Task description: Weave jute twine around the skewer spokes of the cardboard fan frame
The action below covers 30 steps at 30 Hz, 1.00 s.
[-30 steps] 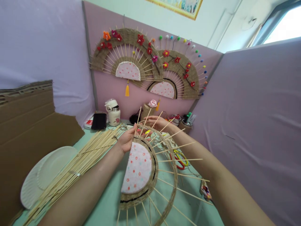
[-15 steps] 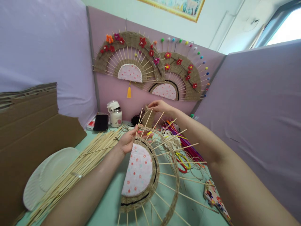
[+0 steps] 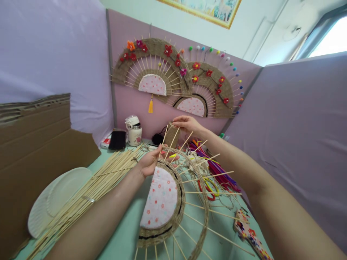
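Note:
My left hand (image 3: pixel 149 161) grips the upper end of a half-round woven fan (image 3: pixel 160 198). The fan has a white, flower-dotted centre, a twine band with a black line, thin bamboo sticks fanning out to the right, and an outer ring of twine (image 3: pixel 206 213) woven across them. Beyond the fan's top sticks, my right hand (image 3: pixel 189 124) is closed in a pinch at the top of a brown roll of jute twine (image 3: pixel 171 137). Its fingertips appear to hold the twine, though the strand itself is hardly visible.
Bamboo sticks (image 3: pixel 108 173) and white plates (image 3: pixel 58 202) lie at left beside cardboard (image 3: pixel 38 144). A phone (image 3: pixel 117 139) and white bottle (image 3: pixel 134 133) stand behind. Scissors (image 3: pixel 210 189), pipe cleaners (image 3: pixel 221 169) and a patterned object (image 3: pixel 251 231) lie right. Finished fans (image 3: pixel 151 47) hang ahead.
The whole view has shifted slightly. Both hands keep nearly the same places, the left on the fan and the right at the twine roll.

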Each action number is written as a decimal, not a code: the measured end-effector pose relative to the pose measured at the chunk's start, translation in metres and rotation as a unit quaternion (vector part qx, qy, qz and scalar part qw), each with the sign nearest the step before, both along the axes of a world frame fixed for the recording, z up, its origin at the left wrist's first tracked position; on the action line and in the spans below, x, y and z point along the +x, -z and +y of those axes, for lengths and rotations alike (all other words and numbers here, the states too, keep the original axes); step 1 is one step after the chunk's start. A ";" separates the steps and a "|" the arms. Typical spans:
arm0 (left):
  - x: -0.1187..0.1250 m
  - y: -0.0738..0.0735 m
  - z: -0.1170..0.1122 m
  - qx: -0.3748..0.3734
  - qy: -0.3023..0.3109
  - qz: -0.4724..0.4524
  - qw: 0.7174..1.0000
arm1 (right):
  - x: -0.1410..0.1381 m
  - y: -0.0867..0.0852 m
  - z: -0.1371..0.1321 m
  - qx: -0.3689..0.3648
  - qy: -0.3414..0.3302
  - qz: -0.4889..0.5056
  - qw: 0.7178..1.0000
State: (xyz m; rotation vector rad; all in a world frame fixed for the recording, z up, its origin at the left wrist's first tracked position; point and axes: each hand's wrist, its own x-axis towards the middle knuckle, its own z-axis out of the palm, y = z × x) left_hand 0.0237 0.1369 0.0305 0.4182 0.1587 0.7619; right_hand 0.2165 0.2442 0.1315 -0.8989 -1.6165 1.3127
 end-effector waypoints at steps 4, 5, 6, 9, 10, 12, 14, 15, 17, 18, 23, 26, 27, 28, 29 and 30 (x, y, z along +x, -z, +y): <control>0.001 0.002 0.000 0.017 0.002 0.002 1.000 | 0.003 0.007 0.005 -0.020 0.045 -0.012 0.999; 0.001 0.003 0.000 0.021 0.005 0.002 1.000 | 0.000 0.008 0.006 -0.024 0.046 -0.011 0.999; 0.001 0.003 0.000 0.025 0.007 0.002 1.000 | -0.003 0.009 0.006 -0.025 0.045 -0.009 0.999; 0.001 0.003 0.000 0.028 0.008 -0.001 1.000 | -0.012 0.008 0.003 -0.026 0.025 0.014 0.999; 0.001 0.003 0.000 0.028 0.008 -0.001 1.000 | -0.015 0.007 0.002 -0.026 0.014 0.029 0.999; 0.002 0.003 -0.001 0.027 0.008 0.003 1.000 | -0.016 0.005 -0.002 -0.028 -0.011 0.059 0.998; 0.002 0.002 -0.001 0.026 0.004 0.011 1.000 | -0.012 0.005 -0.005 -0.034 -0.028 0.077 0.996; 0.002 0.002 -0.001 0.025 0.001 0.014 1.000 | -0.008 0.006 -0.006 -0.040 -0.033 0.080 0.995; 0.002 0.003 -0.001 0.021 -0.003 0.014 1.000 | 0.002 0.010 -0.008 -0.055 -0.037 0.082 0.994; 0.002 0.003 -0.001 0.017 -0.003 0.012 1.000 | 0.008 0.014 -0.009 -0.064 -0.035 0.081 0.994; 0.004 0.004 -0.001 0.006 0.004 0.010 1.000 | 0.037 0.042 -0.022 -0.101 0.030 0.102 0.989; 0.006 0.002 -0.002 0.014 0.008 0.022 1.000 | 0.043 0.057 -0.032 -0.104 0.054 0.103 0.988; 0.006 0.000 -0.003 0.016 0.009 0.028 0.999 | 0.043 0.060 -0.036 -0.108 0.057 0.095 0.988; 0.006 -0.001 -0.004 0.019 0.011 0.034 0.999 | 0.041 0.063 -0.040 -0.112 0.058 0.086 0.988; 0.005 -0.003 -0.004 0.020 0.011 0.040 0.999 | 0.039 0.066 -0.044 -0.117 0.056 0.076 0.989; 0.005 -0.004 -0.005 0.020 0.009 0.045 0.999 | 0.037 0.068 -0.050 -0.121 0.054 0.067 0.989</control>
